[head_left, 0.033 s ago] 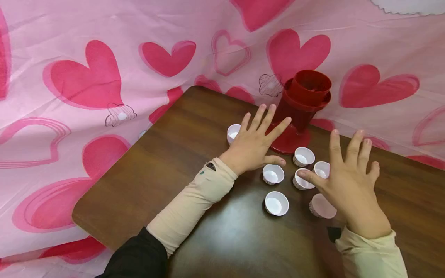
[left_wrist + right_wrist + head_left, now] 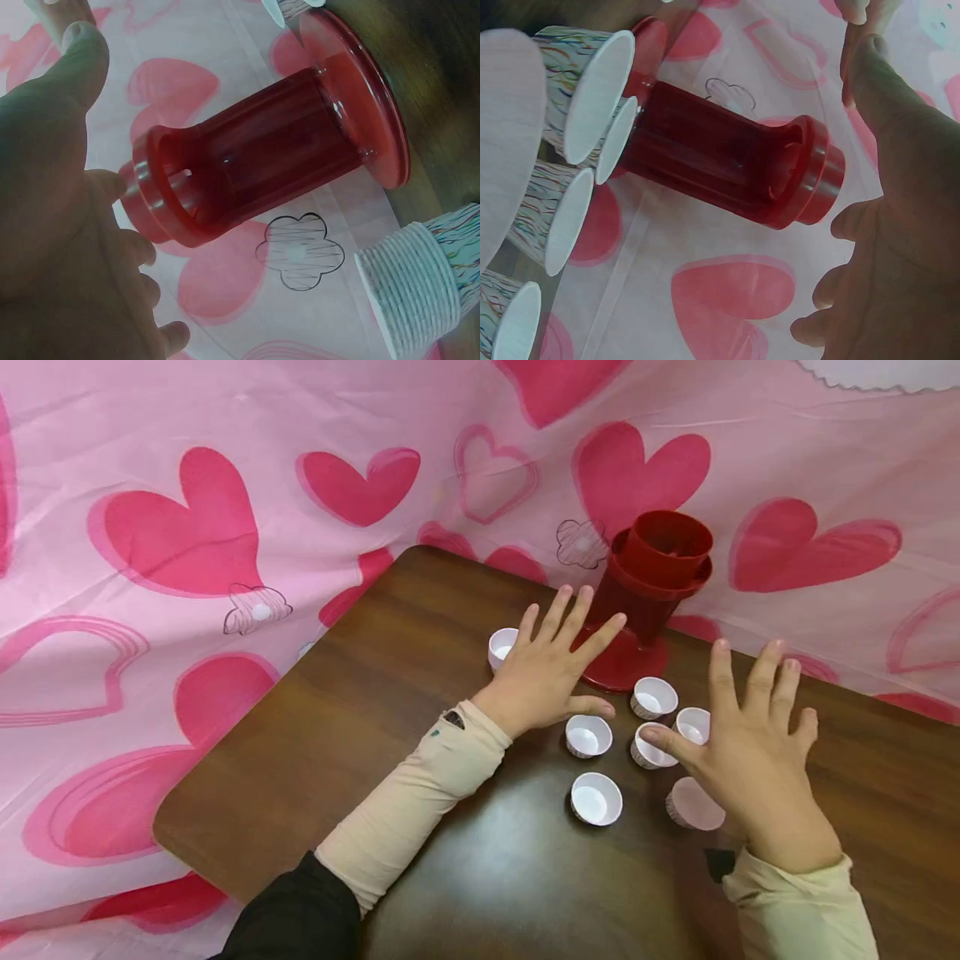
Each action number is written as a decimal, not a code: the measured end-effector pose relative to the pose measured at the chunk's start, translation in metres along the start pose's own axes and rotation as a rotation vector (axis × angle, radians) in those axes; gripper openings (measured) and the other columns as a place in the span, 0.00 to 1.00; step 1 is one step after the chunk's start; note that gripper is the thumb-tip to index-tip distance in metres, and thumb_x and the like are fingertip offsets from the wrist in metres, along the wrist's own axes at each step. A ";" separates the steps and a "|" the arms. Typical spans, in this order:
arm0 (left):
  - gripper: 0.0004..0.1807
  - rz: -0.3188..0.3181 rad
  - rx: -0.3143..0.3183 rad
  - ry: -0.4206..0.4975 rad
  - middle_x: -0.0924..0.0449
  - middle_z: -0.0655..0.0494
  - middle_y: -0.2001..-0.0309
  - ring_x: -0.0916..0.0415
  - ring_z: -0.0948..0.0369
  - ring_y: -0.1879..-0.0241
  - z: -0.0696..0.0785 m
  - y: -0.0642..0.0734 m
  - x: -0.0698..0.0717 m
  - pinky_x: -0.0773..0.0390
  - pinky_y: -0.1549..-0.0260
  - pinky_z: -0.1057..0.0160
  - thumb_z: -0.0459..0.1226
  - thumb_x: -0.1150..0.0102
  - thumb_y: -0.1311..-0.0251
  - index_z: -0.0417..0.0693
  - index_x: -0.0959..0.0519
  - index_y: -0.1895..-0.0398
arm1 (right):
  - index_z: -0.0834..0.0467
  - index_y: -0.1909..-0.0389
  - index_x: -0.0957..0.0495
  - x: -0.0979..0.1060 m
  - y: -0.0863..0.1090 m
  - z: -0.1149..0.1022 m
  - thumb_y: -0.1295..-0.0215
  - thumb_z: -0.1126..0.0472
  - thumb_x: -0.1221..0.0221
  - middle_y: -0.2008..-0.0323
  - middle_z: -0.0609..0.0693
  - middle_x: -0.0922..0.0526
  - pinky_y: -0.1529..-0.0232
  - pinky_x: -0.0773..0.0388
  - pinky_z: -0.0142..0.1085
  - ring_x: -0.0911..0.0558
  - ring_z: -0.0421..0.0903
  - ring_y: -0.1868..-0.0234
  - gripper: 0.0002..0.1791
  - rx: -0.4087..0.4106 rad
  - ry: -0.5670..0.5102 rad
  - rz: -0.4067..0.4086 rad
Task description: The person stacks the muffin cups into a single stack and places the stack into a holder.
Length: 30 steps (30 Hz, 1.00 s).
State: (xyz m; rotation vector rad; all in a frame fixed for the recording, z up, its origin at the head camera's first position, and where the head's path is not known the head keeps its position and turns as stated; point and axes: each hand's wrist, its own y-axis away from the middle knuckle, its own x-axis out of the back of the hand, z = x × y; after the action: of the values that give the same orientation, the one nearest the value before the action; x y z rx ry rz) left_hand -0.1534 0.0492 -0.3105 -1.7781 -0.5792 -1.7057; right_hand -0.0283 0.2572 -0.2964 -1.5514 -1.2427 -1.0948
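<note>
In the head view my left hand [image 2: 534,681] is held palm down with straight, spread fingers and holds nothing. Behind its fingertips stands a red translucent cup dispenser [image 2: 652,585] with a round base, upright on the table. A white cup [image 2: 501,646] shows partly beside the left hand; the left wrist view reveals a ridged stack of paper cups [image 2: 411,289] there. My right hand [image 2: 761,768], also spread and holding nothing, hovers right of several small white paper cups. Its thumb overlaps one cup [image 2: 649,750] in this view. Coloured squiggles cover the cups' sides [image 2: 544,199].
Two cups, a middle one [image 2: 588,737] and a nearer one [image 2: 596,799], stand between the hands on the brown wooden table [image 2: 300,718]. Another cup [image 2: 693,806] sits beside the right wrist. A pink heart-printed cloth [image 2: 450,410] hangs behind the table and along its left edge.
</note>
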 end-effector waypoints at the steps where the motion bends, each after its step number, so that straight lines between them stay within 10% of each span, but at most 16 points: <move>1: 0.59 -0.005 -0.004 -0.002 0.75 0.44 0.20 0.81 0.46 0.23 0.002 -0.002 0.000 0.64 0.27 0.41 0.77 0.54 0.44 0.65 0.66 0.18 | 0.52 0.19 0.71 0.001 0.001 0.002 0.43 0.26 0.38 0.25 0.61 0.85 0.41 0.69 0.80 0.80 0.67 0.26 0.67 -0.003 0.004 0.003; 8: 0.60 -0.054 -0.001 0.067 0.74 0.43 0.20 0.79 0.45 0.22 0.001 -0.010 0.005 0.63 0.28 0.40 0.74 0.48 0.44 0.64 0.65 0.17 | 0.52 0.19 0.70 0.008 0.003 0.017 0.41 0.27 0.39 0.24 0.61 0.84 0.42 0.65 0.80 0.78 0.67 0.25 0.66 -0.010 0.011 0.012; 16: 0.69 -0.123 0.177 0.408 0.68 0.39 0.20 0.69 0.43 0.22 -0.053 -0.002 -0.012 0.54 0.31 0.33 0.61 0.26 0.50 0.59 0.67 0.18 | 0.56 0.19 0.68 0.020 -0.003 0.053 0.36 0.33 0.39 0.24 0.68 0.79 0.43 0.58 0.80 0.71 0.73 0.26 0.62 -0.017 -0.100 -0.164; 21: 0.67 -0.182 0.296 0.641 0.55 0.32 0.23 0.49 0.38 0.26 -0.091 0.014 -0.031 0.42 0.33 0.37 0.51 0.25 0.45 0.52 0.69 0.18 | 0.60 0.19 0.58 0.026 -0.004 0.080 0.32 0.34 0.41 0.24 0.72 0.57 0.37 0.49 0.73 0.51 0.74 0.26 0.55 -0.040 -0.145 -0.348; 30: 0.49 -0.172 0.283 0.757 0.29 0.34 0.39 0.28 0.43 0.43 -0.114 0.026 -0.043 0.32 0.39 0.43 0.43 0.28 0.42 0.38 0.46 0.25 | 0.69 0.29 0.40 0.014 0.017 0.118 0.38 0.46 0.31 0.42 0.74 0.26 0.46 0.29 0.64 0.25 0.70 0.43 0.47 -0.021 -0.188 -0.420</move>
State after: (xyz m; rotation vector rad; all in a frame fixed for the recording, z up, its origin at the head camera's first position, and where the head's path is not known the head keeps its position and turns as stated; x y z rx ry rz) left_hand -0.2224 -0.0434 -0.3574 -0.8066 -0.5930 -2.1063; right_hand 0.0047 0.3710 -0.3153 -1.4710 -1.7457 -1.2440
